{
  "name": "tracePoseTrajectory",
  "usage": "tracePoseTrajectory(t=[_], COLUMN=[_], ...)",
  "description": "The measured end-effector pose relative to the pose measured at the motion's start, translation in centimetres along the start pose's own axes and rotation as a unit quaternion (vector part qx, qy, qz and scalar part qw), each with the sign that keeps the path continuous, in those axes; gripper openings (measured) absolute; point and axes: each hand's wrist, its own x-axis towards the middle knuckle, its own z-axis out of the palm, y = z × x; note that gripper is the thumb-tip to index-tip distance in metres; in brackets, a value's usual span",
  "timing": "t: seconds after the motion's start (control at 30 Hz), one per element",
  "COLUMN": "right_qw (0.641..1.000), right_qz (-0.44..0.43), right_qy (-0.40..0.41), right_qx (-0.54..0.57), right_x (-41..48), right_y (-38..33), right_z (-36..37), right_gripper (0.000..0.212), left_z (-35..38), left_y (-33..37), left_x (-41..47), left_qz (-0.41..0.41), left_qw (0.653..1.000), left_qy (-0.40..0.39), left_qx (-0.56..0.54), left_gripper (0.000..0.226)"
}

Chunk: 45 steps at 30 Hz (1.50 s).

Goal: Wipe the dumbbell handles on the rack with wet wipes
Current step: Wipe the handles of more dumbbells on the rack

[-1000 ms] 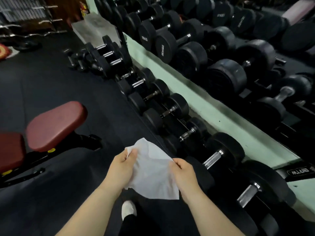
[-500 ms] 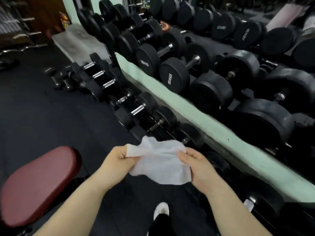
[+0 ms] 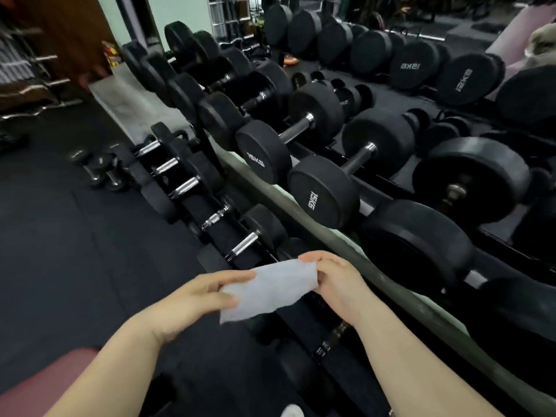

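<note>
Wipe: a white wet wipe [image 3: 269, 288] is held stretched between both hands, low in the centre of the view, in the air beside the rack and touching no dumbbell.
Left hand: the left hand [image 3: 195, 299] is seen with the wipe's left edge pinched between thumb and fingers.
Right hand: the right hand [image 3: 337, 284] is seen with the wipe's right edge pinched; the remaining fingers are curled in.
Rack: a two-tier rack [image 3: 301, 218] is shown running from lower right to upper left, just beyond the hands.
Upper tier: large black dumbbells are stored here; two [image 3: 264, 152] are marked 15KG, with steel handles [image 3: 296, 129] visible.
Lower tier: smaller dumbbells with chrome handles [image 3: 242, 246] are stored here (those nearest the hands are dark and possibly partly hidden).
Floor: dark matting [image 3: 75, 251] is seen at left.
Bench: a red pad [image 3: 45, 386] is visible at the lower left corner.
</note>
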Motion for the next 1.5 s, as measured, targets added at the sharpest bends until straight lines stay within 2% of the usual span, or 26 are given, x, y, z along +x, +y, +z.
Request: tracePoseTrajectory(t=[0.07, 0.13, 0.2, 0.27, 0.3, 0.37, 0.47, 0.53, 0.63, 0.7, 0.73, 0.8, 0.87, 0.93, 1.03, 1.13, 1.2, 1.23, 1.33, 1.43, 1.5], right_qw=[0.999, 0.999, 0.996, 0.984, 0.984, 0.991, 0.988, 0.987, 0.987, 0.992, 0.995, 0.985, 0.969, 0.958, 0.970, 0.974, 0.977, 0.982, 0.992, 0.993, 0.989], right_qz=[0.018, 0.029, 0.052, 0.058, 0.054, 0.030, -0.003, 0.001, 0.022, 0.033, 0.036, 0.044, 0.038, 0.011, -0.033, -0.039, -0.020, -0.002, 0.059, 0.077, 0.059], right_qy=[-0.004, -0.018, -0.034, -0.015, 0.015, 0.076, 0.143, 0.146, 0.122, 0.104, 0.089, 0.073, 0.057, 0.044, -0.010, -0.099, -0.106, -0.092, -0.053, 0.004, 0.053], right_qx=[0.044, 0.034, -0.069, -0.170, -0.169, -0.103, -0.060, -0.068, -0.100, -0.060, -0.002, 0.148, 0.239, 0.283, 0.240, 0.200, 0.185, 0.166, 0.102, 0.086, 0.124], right_x=[0.8, 1.3, 1.4, 1.1, 0.8, 0.3, -0.4, -0.6, -0.4, -0.1, 0.0, 0.2, 0.4, 0.9, 2.1, 3.7, 4.9, 5.6, 8.1, 11.2, 13.9], right_y=[-0.2, 0.3, 0.7, 0.8, 0.8, 0.7, 0.1, -0.4, -1.4, -1.8, -1.8, -1.4, -0.6, 0.3, 0.8, 0.7, 0.8, 1.0, 1.5, 1.0, 0.4], right_z=[-0.2, -0.7, -1.2, -1.6, -1.9, -2.7, -4.2, -4.7, -4.7, -4.7, -4.8, -5.1, -5.0, -4.2, -2.5, -1.2, -0.7, -0.5, 0.3, 2.0, 3.7], right_gripper=[0.025, 0.015, 0.019, 0.016, 0.012, 0.009, 0.015, 0.014, 0.008, 0.009, 0.013, 0.036, 0.056, 0.062, 0.081, 0.076, 0.063, 0.057, 0.055, 0.025, 0.019], left_z=[0.2, 0.8, 1.0, 1.2, 1.3, 1.5, 1.5, 1.6, 2.4, 3.3, 3.6, 3.9, 3.8, 3.8, 3.7, 2.7, 1.4, 0.5, -2.6, -6.2, -9.2], left_y=[0.1, 0.3, 0.6, 1.3, 1.5, 2.1, 3.1, 3.5, 3.9, 4.3, 4.5, 4.7, 4.7, 4.5, 4.5, 4.3, 4.0, 3.7, 2.9, 1.9, 1.5], left_x=[2.1, 4.3, 6.2, 7.8, 8.7, 10.0, 11.8, 12.7, 14.0, 14.5, 14.7, 14.8, 14.5, 14.2, 13.6, 13.2, 13.2, 13.4, 14.4, 16.5, 18.5], left_qz=[0.030, 0.053, 0.056, 0.056, 0.057, 0.030, -0.039, -0.067, -0.070, -0.051, -0.046, -0.042, -0.042, -0.052, -0.071, -0.084, -0.087, -0.087, -0.086, -0.087, -0.092], left_qw=[0.993, 0.976, 0.976, 0.980, 0.981, 0.987, 0.993, 0.975, 0.953, 0.957, 0.967, 0.987, 0.994, 0.990, 0.975, 0.969, 0.968, 0.968, 0.971, 0.974, 0.972], left_qy=[0.113, 0.208, 0.205, 0.163, 0.144, 0.097, -0.074, -0.193, -0.255, -0.241, -0.214, -0.146, -0.101, -0.083, -0.054, 0.006, 0.045, 0.060, 0.080, 0.050, 0.020], left_qx=[-0.001, 0.025, 0.052, 0.099, 0.119, 0.128, 0.079, 0.087, 0.146, 0.152, 0.131, 0.047, -0.029, -0.102, -0.201, -0.234, -0.231, -0.226, -0.209, -0.205, -0.216], left_gripper=[0.009, 0.023, 0.030, 0.034, 0.037, 0.043, 0.051, 0.056, 0.054, 0.041, 0.031, 0.021, 0.021, 0.025, 0.028, 0.027, 0.025, 0.023, 0.018, 0.016, 0.016])
